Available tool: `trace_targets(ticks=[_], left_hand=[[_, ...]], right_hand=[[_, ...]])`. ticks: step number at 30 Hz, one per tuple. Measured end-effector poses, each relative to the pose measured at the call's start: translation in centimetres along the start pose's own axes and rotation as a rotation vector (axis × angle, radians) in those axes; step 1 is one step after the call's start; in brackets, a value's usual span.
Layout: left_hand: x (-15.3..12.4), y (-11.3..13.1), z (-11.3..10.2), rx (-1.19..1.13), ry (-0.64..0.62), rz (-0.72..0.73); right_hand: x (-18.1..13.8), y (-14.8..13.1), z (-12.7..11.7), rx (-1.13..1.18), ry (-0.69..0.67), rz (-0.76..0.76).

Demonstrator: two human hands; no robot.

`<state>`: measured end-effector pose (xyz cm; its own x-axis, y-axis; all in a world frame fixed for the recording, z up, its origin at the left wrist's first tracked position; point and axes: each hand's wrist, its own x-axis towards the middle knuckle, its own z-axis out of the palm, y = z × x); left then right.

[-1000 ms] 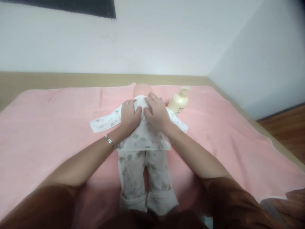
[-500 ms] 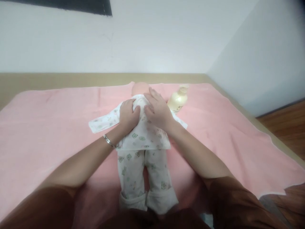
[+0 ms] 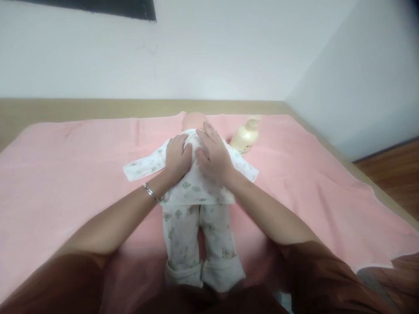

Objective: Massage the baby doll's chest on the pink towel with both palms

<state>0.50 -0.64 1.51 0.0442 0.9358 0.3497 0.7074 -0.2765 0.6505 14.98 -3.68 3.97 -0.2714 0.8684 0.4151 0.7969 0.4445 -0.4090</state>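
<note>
A baby doll lies stretched out on a pink cloth, its bald head at the far end. It wears a white patterned top and matching trousers with turned-up cuffs. My left hand lies on the left side of the top's chest or back area, thumb apart from the fingers. On the right side, my right hand rests with its fingers stretched toward the head. A sleeve spreads out on either side. The doll's face is not visible, and its feet are hidden.
A pale yellow pump bottle lies tilted on the pink cloth, right of the doll's head. The cloth covers most of a tan surface against a white wall. Wooden floor shows at right.
My right hand has shifted slightly left and inward over the top, uncovering more of the right sleeve. My left hand stays in nearly the same place.
</note>
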Motion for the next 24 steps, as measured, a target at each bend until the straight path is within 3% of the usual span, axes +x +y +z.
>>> trace_targets(ticks=[6,16,22,24], left_hand=[[0.1,-0.2,0.0,-0.005,0.013,0.020],[0.3,-0.6,0.0,-0.035,0.022,0.018],[0.3,-0.7,0.0,-0.048,0.015,-0.012],[0.3,-0.6,0.0,-0.047,0.011,-0.014]], right_hand=[[0.2,1.1,2.5,-0.025,-0.098,-0.036],[-1.0,-1.7,1.4,-0.150,-0.173,0.049],[-0.8,-3.3,-3.2,-0.106,-0.418,0.043],[-0.1,-3.0,-5.6,0.006,-0.452,0.129]])
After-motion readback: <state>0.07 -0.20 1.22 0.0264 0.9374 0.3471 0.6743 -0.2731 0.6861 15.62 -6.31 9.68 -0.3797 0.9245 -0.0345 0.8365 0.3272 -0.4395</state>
